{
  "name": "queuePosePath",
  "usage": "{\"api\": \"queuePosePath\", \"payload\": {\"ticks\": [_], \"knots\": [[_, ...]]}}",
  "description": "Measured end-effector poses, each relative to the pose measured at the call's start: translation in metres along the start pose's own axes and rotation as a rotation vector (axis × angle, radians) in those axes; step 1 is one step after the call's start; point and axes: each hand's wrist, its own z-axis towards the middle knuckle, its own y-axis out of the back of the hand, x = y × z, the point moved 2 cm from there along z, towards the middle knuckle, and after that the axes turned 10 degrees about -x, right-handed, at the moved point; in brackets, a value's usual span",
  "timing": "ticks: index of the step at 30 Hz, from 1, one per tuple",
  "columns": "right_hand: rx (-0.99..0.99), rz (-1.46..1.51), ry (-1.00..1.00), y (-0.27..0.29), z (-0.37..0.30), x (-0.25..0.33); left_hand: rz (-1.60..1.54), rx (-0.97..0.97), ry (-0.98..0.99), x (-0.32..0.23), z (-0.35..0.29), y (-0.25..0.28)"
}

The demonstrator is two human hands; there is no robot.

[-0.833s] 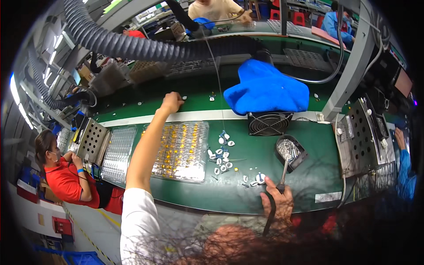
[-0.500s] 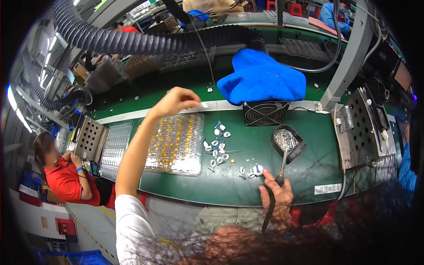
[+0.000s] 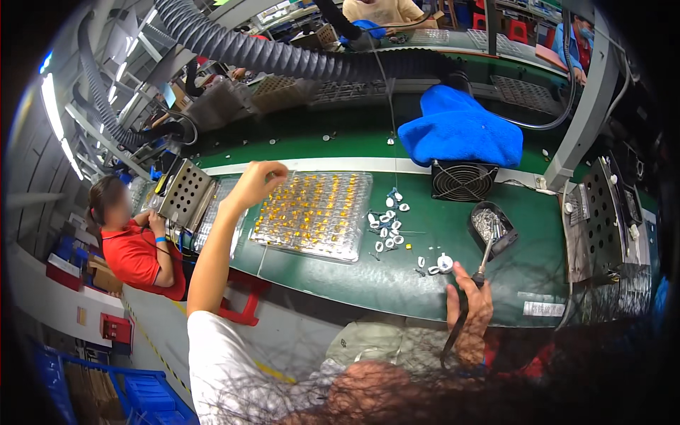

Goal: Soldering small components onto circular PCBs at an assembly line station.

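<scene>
Above the far-left corner of a clear plastic tray filled with rows of small yellow parts, my left hand hangs with thumb and fingers curled into a pinch. Anything between those fingertips is too small to make out. My right hand grips a soldering iron, whose metal end reaches into a black dish of silvery shavings. Just left of the right fingertips sits a round white part. Several white ring-shaped parts with dark leads lie between tray and dish, with a yellow piece close by.
A black fan with a blue cloth over it stands behind the dish. Perforated metal boxes flank the green bench. A ribbed duct crosses overhead. A person in red sits at the left.
The whole view has shifted, so the bench appears farther right. My left hand has moved leftward relative to the tray, from its far-right side to its far-left corner. My right hand keeps hold of the soldering iron.
</scene>
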Motion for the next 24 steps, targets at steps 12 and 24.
{"api": "queuePosePath", "payload": {"ticks": [12,24], "knots": [[0.017,-0.030,-0.001,-0.006,-0.002,0.000,0.146,-0.080,-0.106,0.033,-0.037,-0.022],[0.049,-0.008,-0.042,0.004,0.006,0.008,-0.525,-0.411,0.036,-0.011,-0.031,-0.041]]}}
